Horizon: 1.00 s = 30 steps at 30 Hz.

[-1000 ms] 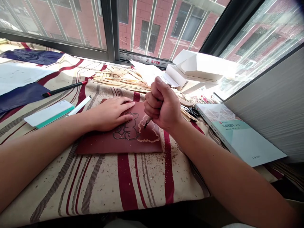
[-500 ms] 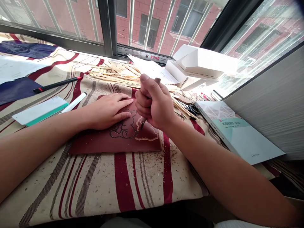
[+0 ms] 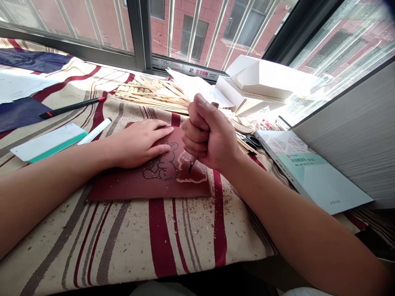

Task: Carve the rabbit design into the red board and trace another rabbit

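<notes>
A dark red board lies flat on the striped cloth. It bears a dark carved outline of a rounded figure and, to the right of that, a pale carved outline. My left hand rests palm down on the board's upper left part, fingers stretched out. In a fist, my right hand grips a carving tool upright. The tool's dark tip points down inside the pale outline; whether it touches the surface I cannot tell. Most of the handle is hidden in my fingers, with its end showing above the thumb.
Thin wooden sticks and an open white box lie by the window. At right are a book and black scissors. A black-and-red pen, a white marker and a white-and-green case lie left. Crumbs dot the cloth.
My right hand has moved a little to the right with the carving tool, its tip now farther inside the pale outline. My left hand stays in place on the board.
</notes>
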Each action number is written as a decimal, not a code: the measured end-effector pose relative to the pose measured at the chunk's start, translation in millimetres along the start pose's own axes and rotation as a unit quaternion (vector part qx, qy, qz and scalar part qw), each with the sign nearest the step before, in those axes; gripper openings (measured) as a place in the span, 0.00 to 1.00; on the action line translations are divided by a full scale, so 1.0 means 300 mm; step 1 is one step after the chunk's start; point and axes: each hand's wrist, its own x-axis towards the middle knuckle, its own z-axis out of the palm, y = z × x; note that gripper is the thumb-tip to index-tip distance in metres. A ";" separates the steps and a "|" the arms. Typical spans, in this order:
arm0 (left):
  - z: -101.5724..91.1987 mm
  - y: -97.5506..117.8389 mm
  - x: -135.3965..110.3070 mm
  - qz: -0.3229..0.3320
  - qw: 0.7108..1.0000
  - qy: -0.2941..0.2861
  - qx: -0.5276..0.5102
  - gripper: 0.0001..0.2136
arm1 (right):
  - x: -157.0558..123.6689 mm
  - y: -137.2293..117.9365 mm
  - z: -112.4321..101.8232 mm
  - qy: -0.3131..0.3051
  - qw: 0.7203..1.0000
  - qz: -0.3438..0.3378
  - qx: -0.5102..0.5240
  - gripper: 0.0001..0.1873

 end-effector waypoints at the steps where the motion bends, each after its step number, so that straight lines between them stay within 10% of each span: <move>1: 0.002 -0.003 -0.001 0.003 1.000 0.002 -0.001 0.37 | 0.000 -0.001 0.002 -0.007 1.000 0.009 0.000 0.40; 16: 0.016 -0.021 0.000 0.016 1.000 0.007 -0.001 0.43 | 0.009 -0.039 -0.032 -0.147 0.988 0.024 0.031 0.41; 20: 0.044 -0.060 0.009 0.016 0.999 0.039 0.001 0.48 | -0.023 -0.185 -0.142 -0.026 0.995 -0.093 -0.028 0.35; 22: 0.047 -0.070 0.011 0.023 0.999 0.033 -0.001 0.46 | -0.032 -0.213 -0.204 0.041 0.987 -0.048 -0.148 0.26; 30: 0.025 -0.053 0.003 0.004 1.000 0.010 -0.021 0.45 | 0.014 -0.114 -0.259 0.049 0.832 0.112 -0.541 0.05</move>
